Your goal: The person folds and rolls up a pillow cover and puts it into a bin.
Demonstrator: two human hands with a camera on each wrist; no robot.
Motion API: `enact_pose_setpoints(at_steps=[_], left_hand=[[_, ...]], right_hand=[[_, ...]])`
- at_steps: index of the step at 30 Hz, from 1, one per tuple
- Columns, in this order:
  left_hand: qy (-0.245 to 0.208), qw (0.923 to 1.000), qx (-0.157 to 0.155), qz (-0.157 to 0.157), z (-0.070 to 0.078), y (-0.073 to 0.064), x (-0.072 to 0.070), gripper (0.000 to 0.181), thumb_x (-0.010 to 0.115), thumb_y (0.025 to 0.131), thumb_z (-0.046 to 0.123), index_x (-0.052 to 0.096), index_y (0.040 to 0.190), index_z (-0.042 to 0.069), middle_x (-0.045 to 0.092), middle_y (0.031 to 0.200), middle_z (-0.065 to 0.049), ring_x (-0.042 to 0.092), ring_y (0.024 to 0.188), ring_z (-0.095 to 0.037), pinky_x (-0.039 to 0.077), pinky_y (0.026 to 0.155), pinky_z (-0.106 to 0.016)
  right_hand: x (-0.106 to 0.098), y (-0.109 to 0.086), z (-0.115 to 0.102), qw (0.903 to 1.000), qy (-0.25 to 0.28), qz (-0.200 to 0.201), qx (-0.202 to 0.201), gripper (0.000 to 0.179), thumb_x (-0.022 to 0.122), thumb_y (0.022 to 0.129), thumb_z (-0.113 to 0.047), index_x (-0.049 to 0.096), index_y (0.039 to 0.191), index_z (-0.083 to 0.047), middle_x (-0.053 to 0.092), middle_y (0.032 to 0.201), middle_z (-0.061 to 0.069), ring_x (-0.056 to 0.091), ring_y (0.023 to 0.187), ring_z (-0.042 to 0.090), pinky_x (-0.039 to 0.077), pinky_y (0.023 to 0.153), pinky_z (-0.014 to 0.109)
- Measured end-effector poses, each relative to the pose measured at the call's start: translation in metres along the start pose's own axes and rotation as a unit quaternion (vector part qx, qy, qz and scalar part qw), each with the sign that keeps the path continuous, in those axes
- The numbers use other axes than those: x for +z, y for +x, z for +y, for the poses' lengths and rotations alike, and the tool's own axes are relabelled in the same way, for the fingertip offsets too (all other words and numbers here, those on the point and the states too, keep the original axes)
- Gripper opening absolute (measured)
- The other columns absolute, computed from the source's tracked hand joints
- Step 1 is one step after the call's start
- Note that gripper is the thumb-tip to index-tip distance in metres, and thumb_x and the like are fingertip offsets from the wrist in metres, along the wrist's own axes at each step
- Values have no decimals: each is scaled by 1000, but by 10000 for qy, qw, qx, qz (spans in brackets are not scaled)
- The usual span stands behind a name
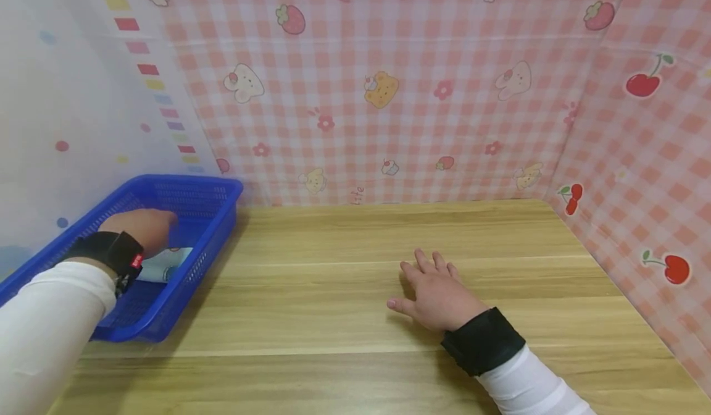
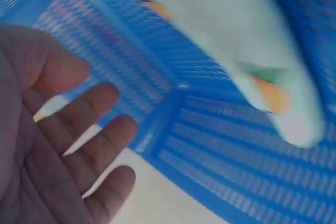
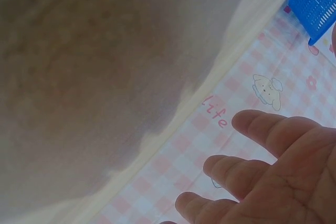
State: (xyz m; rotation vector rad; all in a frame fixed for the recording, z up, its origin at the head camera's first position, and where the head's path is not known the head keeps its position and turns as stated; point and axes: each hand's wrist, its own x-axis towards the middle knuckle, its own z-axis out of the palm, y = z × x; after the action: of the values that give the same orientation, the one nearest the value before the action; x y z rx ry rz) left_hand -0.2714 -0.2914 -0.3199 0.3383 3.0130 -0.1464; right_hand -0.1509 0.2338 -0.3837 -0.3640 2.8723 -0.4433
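Observation:
A blue plastic basket (image 1: 213,242) with slotted sides stands at the left of the table. My left hand (image 1: 141,226) reaches down into it, fingers loosely bent with nothing between them in the left wrist view. Near that hand lies a pale mint-green item (image 1: 166,270), soft-looking and blurred up close, with orange and green prints; its kind is unclear. A gap shows between it and my fingertips in the left wrist view. My right hand (image 1: 439,294) is palm down, low over the wooden table (image 1: 311,316), its fingers spread and holding nothing.
Behind the table rises a pink checked cloth wall (image 1: 344,131) with cartoon prints. Another checked wall with cherries (image 1: 676,270) bounds the right side. A whitish wall (image 1: 66,112) runs along the left, close behind the basket.

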Motion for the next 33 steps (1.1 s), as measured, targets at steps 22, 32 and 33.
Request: enact_pose_setpoints(at_steps=[22, 32, 33], left_hand=[[-821, 9840, 410, 1526, 107, -16, -67, 50, 54, 106, 31, 54, 152, 13, 59, 149, -22, 57, 135, -49, 47, 105, -68], [-779, 9758, 1005, 1780, 157, -17, -56, 48, 53, 106, 32, 58, 147, 8, 63, 145, -20, 59, 135, -44, 46, 111, -61], [-775, 9741, 1087, 1825, 166, -16, -54, 48, 53, 106, 32, 59, 146, 8, 64, 144, -19, 60, 134, -43, 47, 111, -60]], right_hand=[[-3, -2, 8, 10000, -24, 20, -88, 83, 63, 100, -59, 41, 160, -6, 20, 172, 28, 12, 156, 60, 14, 122, 76], [-3, -4, 11, 9997, -11, 222, -41, 82, 61, 101, -58, 40, 161, -6, 18, 172, 30, 11, 156, 60, 14, 122, 76], [-3, -4, 12, 9997, -9, 249, -23, 82, 61, 101, -57, 40, 161, -6, 17, 172, 30, 11, 156, 60, 14, 122, 76]])
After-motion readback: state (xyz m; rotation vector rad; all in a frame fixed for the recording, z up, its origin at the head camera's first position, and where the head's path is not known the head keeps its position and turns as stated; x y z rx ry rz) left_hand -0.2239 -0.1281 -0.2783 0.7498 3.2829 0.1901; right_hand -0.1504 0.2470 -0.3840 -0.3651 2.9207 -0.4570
